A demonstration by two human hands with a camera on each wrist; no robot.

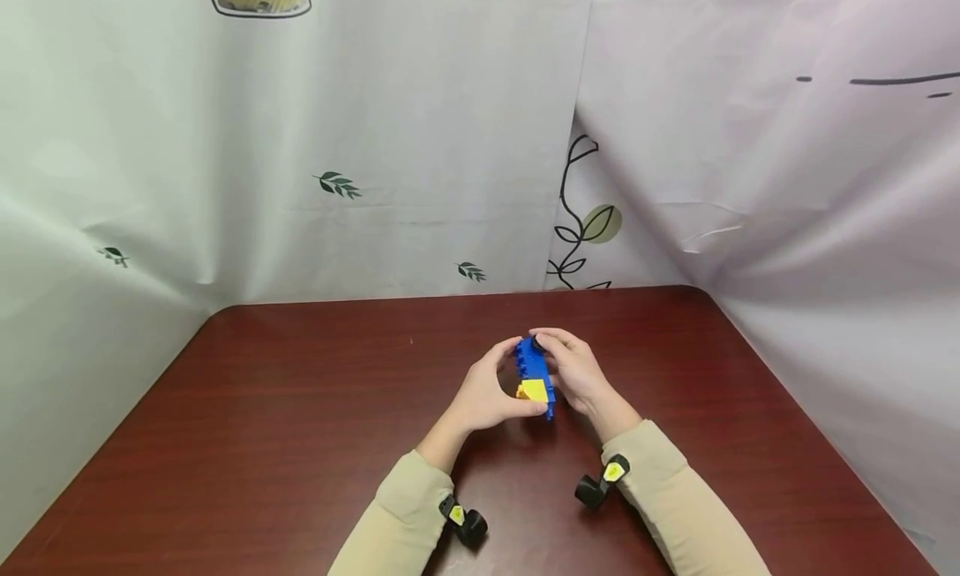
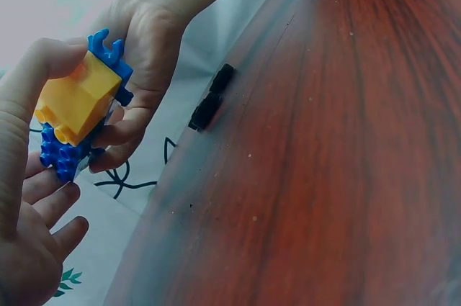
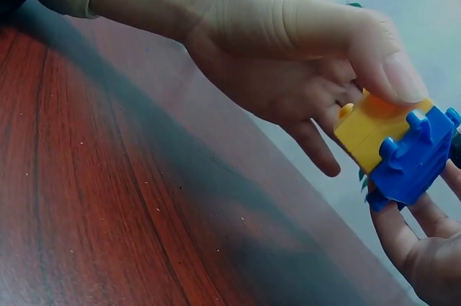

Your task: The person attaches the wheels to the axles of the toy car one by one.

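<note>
Both hands hold a blue toy-brick vehicle base (image 1: pixel 533 362) above the table's middle. It has studs along one side and hook-like connectors at its near end. A yellow sloped brick (image 2: pixel 79 97) sits on it by that end. My left hand (image 1: pixel 483 397) spans the piece lengthwise, thumb pressed on the yellow brick and fingertips at the far end. My right hand (image 1: pixel 576 372) grips the blue base from the right, its fingers at a black round wheel-like part (image 1: pixel 537 341) on the far end. The hands partly hide the base's underside.
The dark red-brown table (image 1: pixel 262 409) runs back to a white fabric backdrop (image 1: pixel 420 126) with leaf prints. Black cameras are strapped to the left sleeve (image 1: pixel 405 509) and right sleeve (image 1: pixel 675 493). A small black object (image 2: pixel 210 101) and a thin cable (image 2: pixel 126 182) show near a table edge.
</note>
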